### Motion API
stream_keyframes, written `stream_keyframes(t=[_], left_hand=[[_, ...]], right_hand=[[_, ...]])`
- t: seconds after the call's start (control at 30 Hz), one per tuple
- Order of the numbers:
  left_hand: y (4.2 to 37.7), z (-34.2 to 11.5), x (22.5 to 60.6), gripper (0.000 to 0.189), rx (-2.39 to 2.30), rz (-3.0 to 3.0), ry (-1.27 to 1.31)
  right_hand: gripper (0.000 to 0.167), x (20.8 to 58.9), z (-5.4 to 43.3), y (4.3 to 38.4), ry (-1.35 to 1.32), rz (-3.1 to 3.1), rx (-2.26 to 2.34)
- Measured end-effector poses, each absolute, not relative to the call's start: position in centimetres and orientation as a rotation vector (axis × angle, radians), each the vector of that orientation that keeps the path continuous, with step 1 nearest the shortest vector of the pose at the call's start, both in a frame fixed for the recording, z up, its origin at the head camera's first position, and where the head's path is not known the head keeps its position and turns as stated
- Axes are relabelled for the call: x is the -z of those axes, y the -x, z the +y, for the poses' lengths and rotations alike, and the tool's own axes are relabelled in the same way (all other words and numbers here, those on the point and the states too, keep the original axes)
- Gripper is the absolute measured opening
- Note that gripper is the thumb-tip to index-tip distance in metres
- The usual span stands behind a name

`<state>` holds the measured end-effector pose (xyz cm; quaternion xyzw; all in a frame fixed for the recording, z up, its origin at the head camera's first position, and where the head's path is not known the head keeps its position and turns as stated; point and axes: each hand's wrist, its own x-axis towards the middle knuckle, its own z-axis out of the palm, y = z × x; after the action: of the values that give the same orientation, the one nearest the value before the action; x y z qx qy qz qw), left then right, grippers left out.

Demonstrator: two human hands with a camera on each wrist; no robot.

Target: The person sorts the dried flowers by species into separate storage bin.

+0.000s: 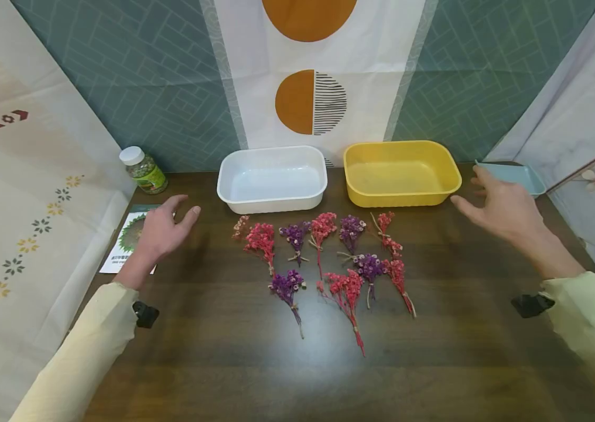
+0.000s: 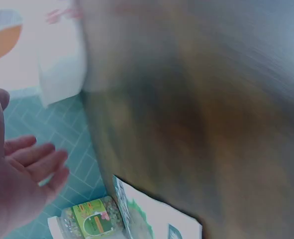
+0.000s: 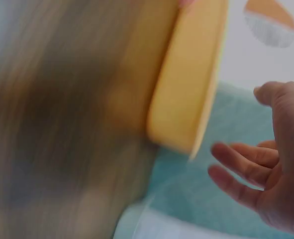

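Observation:
Small bunches of dried flowers lie in loose rows on the dark wooden table, some pink point(image 1: 260, 239) and some purple point(image 1: 287, 283). Behind them stand a white basin point(image 1: 272, 206) and a yellow basin point(image 1: 403, 199), both with nothing inside. My left hand point(image 1: 163, 231) hovers over the table's left side, fingers relaxed, near a printed card point(image 1: 125, 246) and a jar point(image 1: 150, 176). To the right of the yellow basin, my right hand point(image 1: 505, 205) is held in the air with fingers loosely spread and nothing in them.
A pale blue tray point(image 1: 519, 176) sits at the back right corner, partly hidden by my right hand. Patterned cloth point(image 1: 187, 88) hangs behind the table, with more cloth on both sides. The jar has a white lid and green label.

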<state>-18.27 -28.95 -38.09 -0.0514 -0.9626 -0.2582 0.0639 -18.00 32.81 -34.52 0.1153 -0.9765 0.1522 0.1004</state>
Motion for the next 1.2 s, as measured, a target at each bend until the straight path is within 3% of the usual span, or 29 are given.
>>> stream_keyframes(t=[0.13, 0.5, 1.2], left_hand=[[20.3, -28.2, 37.4, 0.061, 0.963, -2.839, 0.124], [25.3, -26.7, 37.9, 0.094, 1.063, -3.092, 0.219], [27.0, -26.7, 38.4, 0.101, 1.035, -3.157, 0.312]], right_hand=[[0.060, 33.5, 28.8, 17.8, -0.478, -2.832, -0.625], [0.056, 34.0, 19.5, 17.3, -0.915, -2.899, -0.901], [0.057, 35.9, 14.8, 16.5, -1.046, -3.003, -1.084]])
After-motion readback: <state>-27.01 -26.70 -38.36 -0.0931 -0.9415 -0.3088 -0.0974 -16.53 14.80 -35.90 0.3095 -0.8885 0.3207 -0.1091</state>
